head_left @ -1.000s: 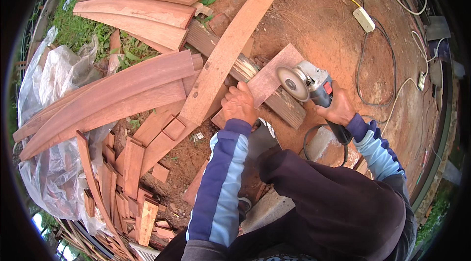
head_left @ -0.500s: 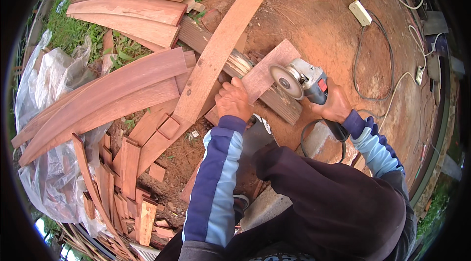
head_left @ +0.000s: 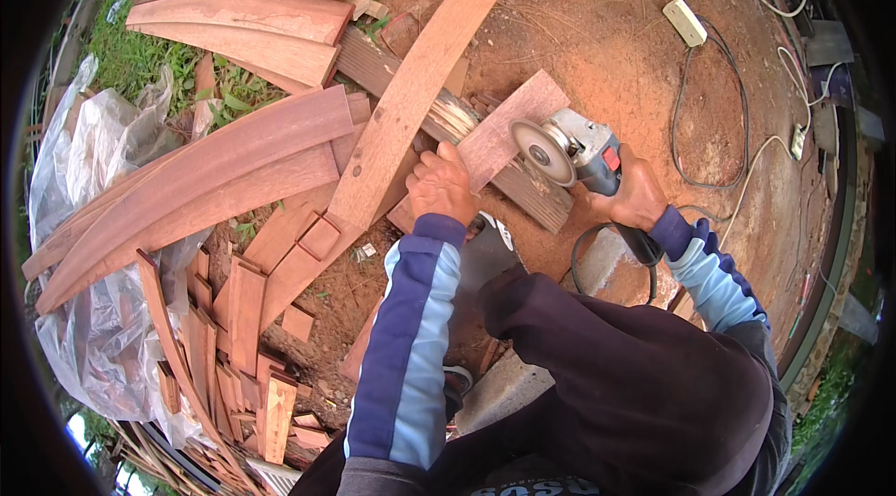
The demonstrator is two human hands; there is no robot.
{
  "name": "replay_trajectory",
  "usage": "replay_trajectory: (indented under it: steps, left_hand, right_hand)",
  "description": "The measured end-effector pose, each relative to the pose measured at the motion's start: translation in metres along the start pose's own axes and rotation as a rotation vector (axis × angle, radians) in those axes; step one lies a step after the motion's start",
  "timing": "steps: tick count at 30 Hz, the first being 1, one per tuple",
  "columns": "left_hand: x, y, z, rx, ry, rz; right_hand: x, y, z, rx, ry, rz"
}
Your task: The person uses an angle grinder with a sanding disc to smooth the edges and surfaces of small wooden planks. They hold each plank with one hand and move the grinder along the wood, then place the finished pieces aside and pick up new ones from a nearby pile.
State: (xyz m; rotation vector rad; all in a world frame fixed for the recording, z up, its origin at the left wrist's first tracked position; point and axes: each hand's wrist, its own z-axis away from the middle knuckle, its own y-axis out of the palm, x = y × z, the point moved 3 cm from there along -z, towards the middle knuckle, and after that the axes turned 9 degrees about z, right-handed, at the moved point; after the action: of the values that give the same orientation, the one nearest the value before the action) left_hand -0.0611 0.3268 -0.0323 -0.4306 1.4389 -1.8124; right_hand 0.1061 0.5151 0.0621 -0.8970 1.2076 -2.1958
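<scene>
My right hand point(head_left: 635, 193) is wrapped round the body of an angle grinder point(head_left: 597, 153). The grinder's round disc point(head_left: 541, 153) lies against or just over the near right edge of a short reddish wooden board point(head_left: 513, 123); I cannot tell if they touch. At the board's near left end, my left hand point(head_left: 442, 183) is closed on it, fingers curled over. The board rests across a weathered, grooved timber point(head_left: 534, 193) on the ground.
A long plank point(head_left: 420, 85) crosses in front, left of the board. Curved boards point(head_left: 261, 25), wood offcuts point(head_left: 247, 309) and plastic sheeting point(head_left: 93, 160) lie to the left. At the right are a power strip point(head_left: 685, 23) and looping cables point(head_left: 674, 146). A concrete block point(head_left: 616, 263) stands near my knee.
Both hands, the grinder and the board are almost where they were. The whole view has shifted up and left very slightly. Nothing was let go.
</scene>
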Motion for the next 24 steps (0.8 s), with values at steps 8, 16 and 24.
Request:
replay_trajectory:
  steps: [8, 16, 24]
  left_hand:
    - [-0.001, -0.002, 0.000, 0.004, 0.003, 0.004]
    - [-0.001, -0.008, 0.001, 0.057, -0.011, 0.092]
    - [-0.001, -0.009, 0.000, 0.063, -0.011, 0.093]
  right_hand:
    - [-0.005, 0.003, -0.001, 0.011, -0.028, 0.016]
    - [-0.007, 0.004, -0.001, 0.018, -0.039, 0.014]
    - [-0.010, 0.006, -0.003, 0.026, -0.043, 0.020]
